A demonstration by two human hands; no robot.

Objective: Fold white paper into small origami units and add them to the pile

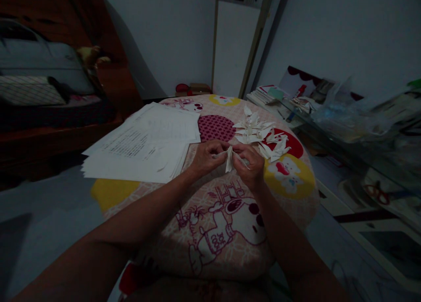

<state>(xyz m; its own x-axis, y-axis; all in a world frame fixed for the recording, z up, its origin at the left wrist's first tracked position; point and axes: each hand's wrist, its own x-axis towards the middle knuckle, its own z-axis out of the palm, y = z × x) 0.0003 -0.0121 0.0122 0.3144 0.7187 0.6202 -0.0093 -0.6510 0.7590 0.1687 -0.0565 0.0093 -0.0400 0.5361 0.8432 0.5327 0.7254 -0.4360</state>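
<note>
Between my two hands is a small piece of folded white paper (229, 160), held upright over the table with creased layers fanning downward. The fingers of my left hand (210, 157) pinch its left side. On the other side, my right hand (249, 162) grips it with thumb and fingers closed. Just beyond my right hand lies a cluster of folded paper cranes (251, 127), white and pointed, several of them overlapping. To the left of my left hand sits a stack of printed paper sheets (141, 140), its edges uneven.
A round table with a cartoon-patterned tablecloth (210, 258) bears all this. At the right stands a glass-topped cabinet with a crumpled plastic bag (353, 113) and books (265, 94). A wooden bench (115, 80) holding a grey bag (39, 61) is at the left.
</note>
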